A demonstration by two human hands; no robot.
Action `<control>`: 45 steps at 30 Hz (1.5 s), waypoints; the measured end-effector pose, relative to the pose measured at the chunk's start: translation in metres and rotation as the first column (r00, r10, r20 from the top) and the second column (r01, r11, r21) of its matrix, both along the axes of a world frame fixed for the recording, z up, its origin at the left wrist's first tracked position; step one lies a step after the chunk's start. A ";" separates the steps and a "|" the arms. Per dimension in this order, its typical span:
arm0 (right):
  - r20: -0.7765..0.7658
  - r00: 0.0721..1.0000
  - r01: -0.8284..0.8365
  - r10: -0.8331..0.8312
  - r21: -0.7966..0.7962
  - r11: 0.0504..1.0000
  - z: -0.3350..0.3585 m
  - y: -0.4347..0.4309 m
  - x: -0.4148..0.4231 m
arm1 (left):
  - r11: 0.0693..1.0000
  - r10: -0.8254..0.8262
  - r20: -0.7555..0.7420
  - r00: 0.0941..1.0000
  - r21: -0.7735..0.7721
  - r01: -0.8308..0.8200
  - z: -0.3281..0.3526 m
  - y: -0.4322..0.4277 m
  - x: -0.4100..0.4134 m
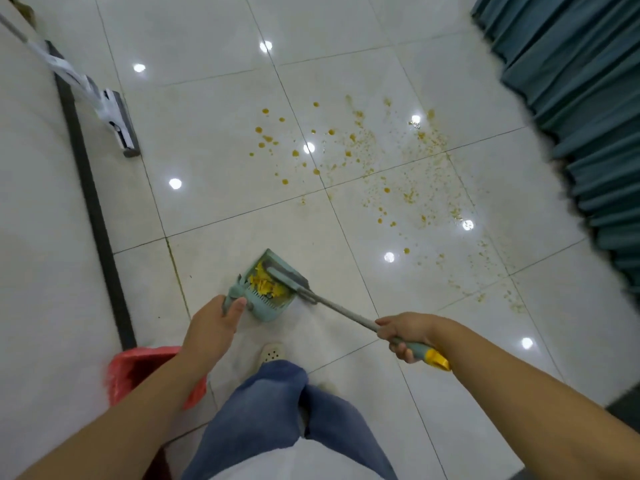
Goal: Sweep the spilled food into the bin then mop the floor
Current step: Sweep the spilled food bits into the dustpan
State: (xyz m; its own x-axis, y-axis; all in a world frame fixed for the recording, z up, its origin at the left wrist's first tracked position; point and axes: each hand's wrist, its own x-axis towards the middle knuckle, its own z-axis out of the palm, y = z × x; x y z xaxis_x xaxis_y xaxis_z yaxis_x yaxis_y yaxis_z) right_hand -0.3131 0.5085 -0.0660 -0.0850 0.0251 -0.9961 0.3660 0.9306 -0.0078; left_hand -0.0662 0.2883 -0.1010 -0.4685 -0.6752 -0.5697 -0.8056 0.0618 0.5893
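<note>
A teal dustpan (268,306) sits on the white tile floor in front of my feet, holding a heap of yellow food scraps (265,284). My left hand (216,323) grips its handle. My right hand (407,332) grips the grey broom handle (341,311) near its teal and yellow end. The broom head (289,278) lies over the pan's mouth. Orange-yellow drops and smears of spilled food (367,161) dot the tiles further out. A bin with a red bag (138,368) stands by my left forearm.
A flat mop (117,123) leans against the white wall at the left, its head on the floor beside a dark baseboard (93,199). Teal curtains (581,116) hang along the right. My shoe (272,355) and blue jeans are below the dustpan.
</note>
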 end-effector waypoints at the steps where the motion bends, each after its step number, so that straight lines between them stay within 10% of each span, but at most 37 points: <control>1: 0.003 1.000 0.005 -0.005 -0.002 1.000 0.003 0.003 -0.002 | 1.000 -0.004 0.002 1.000 -0.003 0.005 0.001 0.001 0.000; 18: -0.127 0.971 0.197 -0.200 -0.037 0.980 -0.023 -0.033 -0.026 | 0.991 0.125 -0.027 0.992 0.062 -0.123 0.011 0.030 0.019; 33: 0.017 0.969 -0.245 0.246 -0.059 0.968 -0.009 0.019 -0.075 | 0.961 0.276 0.072 0.959 -0.052 -0.272 0.020 0.110 -0.040; 45: -0.110 0.779 -0.626 0.617 -0.152 0.765 -0.009 -0.061 -0.063 | 0.614 0.790 -0.034 0.613 0.026 -0.789 0.014 0.216 0.017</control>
